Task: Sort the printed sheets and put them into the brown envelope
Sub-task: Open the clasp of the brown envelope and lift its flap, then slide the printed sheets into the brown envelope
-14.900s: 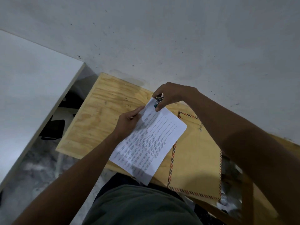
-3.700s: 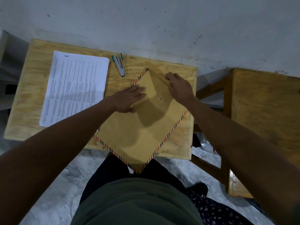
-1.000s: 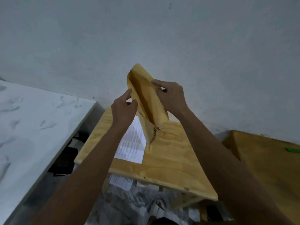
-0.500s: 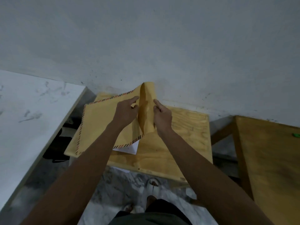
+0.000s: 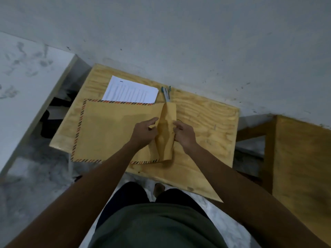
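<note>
The brown envelope (image 5: 107,131), edged with red and dark stripes, lies flat on the small wooden table (image 5: 206,122), its open flap end (image 5: 165,133) raised at the right. My left hand (image 5: 145,133) pinches the envelope's mouth from the left. My right hand (image 5: 184,134) grips the flap from the right. The printed sheets (image 5: 130,92) lie on the table behind the envelope, and its far edge covers their lower part.
A stapler (image 5: 166,93) lies on the table to the right of the sheets, near the wall. A white surface (image 5: 26,86) stands at the left and a second wooden table (image 5: 304,167) at the right. My legs are below the table's near edge.
The envelope was held up in the air a second ago; it has come down flat onto the table over the sheets' lower part. Both hands stay on its open end.
</note>
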